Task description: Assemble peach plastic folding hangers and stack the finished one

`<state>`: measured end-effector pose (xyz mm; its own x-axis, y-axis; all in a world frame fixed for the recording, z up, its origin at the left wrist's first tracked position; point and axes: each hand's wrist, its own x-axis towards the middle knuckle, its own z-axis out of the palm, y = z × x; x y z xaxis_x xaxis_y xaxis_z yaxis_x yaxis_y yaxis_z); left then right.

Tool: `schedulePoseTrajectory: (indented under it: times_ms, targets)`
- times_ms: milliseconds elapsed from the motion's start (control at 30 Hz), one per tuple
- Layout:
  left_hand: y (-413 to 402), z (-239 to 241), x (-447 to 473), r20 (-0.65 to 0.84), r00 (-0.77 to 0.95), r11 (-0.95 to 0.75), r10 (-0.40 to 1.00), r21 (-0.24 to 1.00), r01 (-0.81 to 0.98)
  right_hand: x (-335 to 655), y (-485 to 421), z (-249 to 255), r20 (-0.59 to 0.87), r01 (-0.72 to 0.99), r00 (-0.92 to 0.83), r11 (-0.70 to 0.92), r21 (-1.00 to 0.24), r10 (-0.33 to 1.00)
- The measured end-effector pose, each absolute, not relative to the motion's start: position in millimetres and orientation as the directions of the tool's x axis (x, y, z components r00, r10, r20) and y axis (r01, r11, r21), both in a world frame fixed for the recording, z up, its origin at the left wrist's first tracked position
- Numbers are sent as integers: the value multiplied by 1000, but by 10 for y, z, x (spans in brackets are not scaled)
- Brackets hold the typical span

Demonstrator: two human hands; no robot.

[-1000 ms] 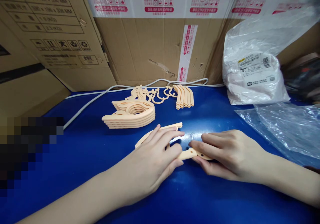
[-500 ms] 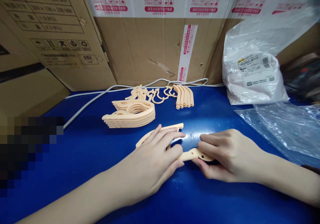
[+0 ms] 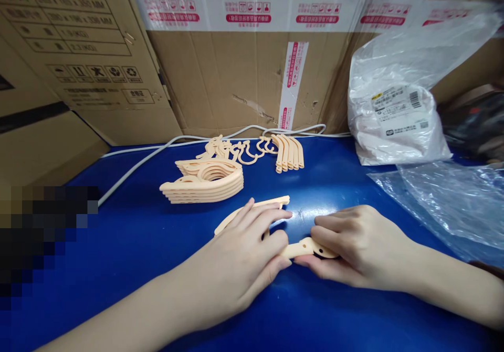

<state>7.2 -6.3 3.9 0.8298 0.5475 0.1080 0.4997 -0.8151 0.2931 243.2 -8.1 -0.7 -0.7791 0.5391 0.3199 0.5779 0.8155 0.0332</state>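
My left hand (image 3: 244,252) lies on a peach plastic hanger arm (image 3: 252,208) on the blue table (image 3: 157,247), fingers stretched over it and thumb pressed against a second peach piece (image 3: 306,248). My right hand (image 3: 354,247) pinches that second piece, which has small holes, between thumb and fingers. The two pieces meet between my hands. Behind them lies a stack of folded peach hangers (image 3: 205,181). Farther back are loose peach hooks (image 3: 240,150) and a row of several curved arms (image 3: 290,152).
Taped cardboard boxes (image 3: 252,53) wall off the back and left. A white cable (image 3: 157,155) runs along their base. A white plastic bag with a label (image 3: 394,116) and clear plastic film (image 3: 452,200) lie at the right. A blurred patch covers the lower left.
My right hand has turned the holed piece slightly and drawn it a little toward me. The left hand has barely moved on the hanger arm.
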Motion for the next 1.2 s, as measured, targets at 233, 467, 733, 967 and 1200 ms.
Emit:
schedulePoseTrajectory:
  times_ms: [233, 467, 733, 967, 1200]
  targets:
    - [-72, 68, 63, 92, 827, -801, 555, 329, 500, 2444, -97, -13, 304, 576, -785, 817, 35, 540]
    - [-77, 71, 62, 80, 819, -784, 568, 354, 509, 2438, -97, -15, 302, 575, -785, 818, 31, 541]
    - [-66, 79, 33, 74, 825, -769, 560, 415, 485, 2458, -108, -3, 293, 528, -814, 849, 14, 502]
    - [-46, 62, 49, 109, 781, -696, 616, 540, 473, 2460, -90, 15, 262, 498, -835, 867, -13, 484]
    - [50, -2, 12, 198, 648, -588, 735, 662, 465, 2511, -137, 62, 271, 399, -872, 913, -88, 407]
